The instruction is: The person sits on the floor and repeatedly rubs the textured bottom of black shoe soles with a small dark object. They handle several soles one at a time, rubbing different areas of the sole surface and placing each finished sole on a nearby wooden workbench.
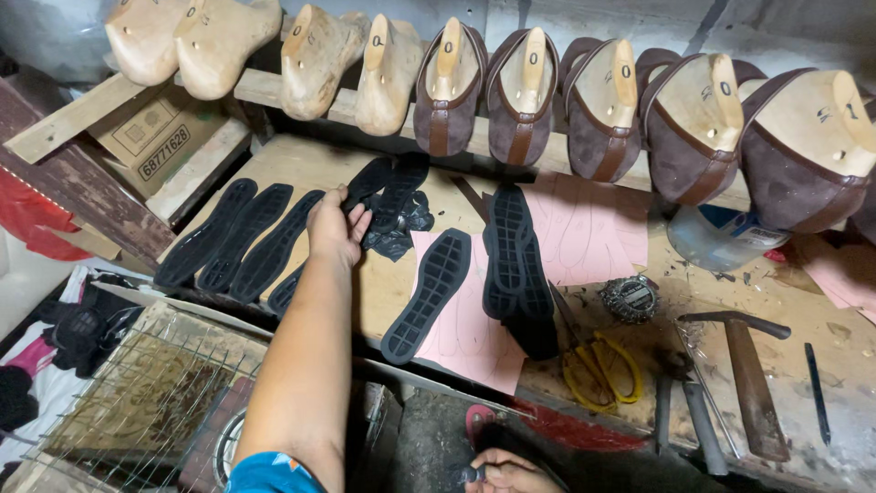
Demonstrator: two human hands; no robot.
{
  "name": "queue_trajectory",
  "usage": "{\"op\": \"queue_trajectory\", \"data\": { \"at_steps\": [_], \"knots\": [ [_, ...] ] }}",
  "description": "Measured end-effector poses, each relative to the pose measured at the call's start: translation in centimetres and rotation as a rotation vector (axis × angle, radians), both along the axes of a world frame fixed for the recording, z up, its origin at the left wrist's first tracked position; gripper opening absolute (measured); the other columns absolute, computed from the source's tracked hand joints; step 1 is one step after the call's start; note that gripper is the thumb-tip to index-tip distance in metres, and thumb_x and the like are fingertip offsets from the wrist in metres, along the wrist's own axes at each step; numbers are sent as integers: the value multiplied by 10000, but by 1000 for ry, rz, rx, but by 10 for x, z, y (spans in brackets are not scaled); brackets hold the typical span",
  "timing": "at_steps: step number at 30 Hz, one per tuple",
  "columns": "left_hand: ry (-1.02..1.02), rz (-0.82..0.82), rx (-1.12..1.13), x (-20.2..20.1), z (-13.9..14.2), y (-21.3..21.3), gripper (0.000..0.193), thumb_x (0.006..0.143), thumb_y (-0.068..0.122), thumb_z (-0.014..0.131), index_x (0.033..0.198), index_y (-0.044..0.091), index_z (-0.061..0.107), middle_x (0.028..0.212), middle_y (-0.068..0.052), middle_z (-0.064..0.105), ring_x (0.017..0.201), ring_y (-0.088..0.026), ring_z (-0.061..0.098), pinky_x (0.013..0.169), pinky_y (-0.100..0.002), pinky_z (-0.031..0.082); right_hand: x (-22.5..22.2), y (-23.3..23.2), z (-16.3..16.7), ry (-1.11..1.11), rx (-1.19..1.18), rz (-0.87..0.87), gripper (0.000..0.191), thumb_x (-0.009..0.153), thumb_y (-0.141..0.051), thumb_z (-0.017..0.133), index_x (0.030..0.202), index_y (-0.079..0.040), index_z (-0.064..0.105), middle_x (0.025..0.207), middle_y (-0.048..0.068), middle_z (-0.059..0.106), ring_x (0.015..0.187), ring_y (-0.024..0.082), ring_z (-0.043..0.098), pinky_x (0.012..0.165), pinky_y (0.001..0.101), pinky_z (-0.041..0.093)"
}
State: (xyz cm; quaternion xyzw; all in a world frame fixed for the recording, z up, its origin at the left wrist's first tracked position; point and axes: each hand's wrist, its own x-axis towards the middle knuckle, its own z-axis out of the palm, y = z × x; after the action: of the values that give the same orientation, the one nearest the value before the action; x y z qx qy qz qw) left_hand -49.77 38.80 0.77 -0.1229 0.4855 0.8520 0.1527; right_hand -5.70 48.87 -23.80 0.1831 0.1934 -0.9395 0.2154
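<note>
1. Down at the bottom edge, the right hand pinches a small dark thing, too small to tell what.
2. One big wooden table holds the things.
3. Brown suede shoes on wooden lasts hang in a row above the table.
4. Pink paper patterns lie flat on the table.
5. Three black soles lie side by side, left of the hand.
6. Left hand reaches out, and its grip pinches a black rubber sole by one end, near the table's back.
7. Yellow scissors lie near a hammer.
</note>
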Motion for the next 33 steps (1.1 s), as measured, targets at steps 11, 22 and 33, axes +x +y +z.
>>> {"op": "queue_trajectory", "data": {
  "at_steps": [11,22,33],
  "knots": [
    [390,62,-690,59,-15,-19,733,835,295,752,1427,35,407,1183,-143,639,991,-224,625,854,-373,548,-10,-19,65,-5,-11,-44,194,932,-124,606,1106,-44,637,989,130,712,977,248,689,903,435,553],
    [943,-279,-1336,242,-5,-79,724,729,300,843,1336,-10,600,1248,-176,645,1180,-378,557,989,-480,443,7,-44,108,-86,179,-87,245,888,-186,643,1106,-76,650,966,109,712,923,249,693,861,467,567],
    [998,112,-317,347,114,-170,534,878,130,779,1307,33,476,1157,-142,636,1097,-221,654,987,-357,530,21,-77,125,50,229,-41,170,914,-146,652,1077,-102,635,1030,101,718,950,218,684,873,442,569]
  ]
}}
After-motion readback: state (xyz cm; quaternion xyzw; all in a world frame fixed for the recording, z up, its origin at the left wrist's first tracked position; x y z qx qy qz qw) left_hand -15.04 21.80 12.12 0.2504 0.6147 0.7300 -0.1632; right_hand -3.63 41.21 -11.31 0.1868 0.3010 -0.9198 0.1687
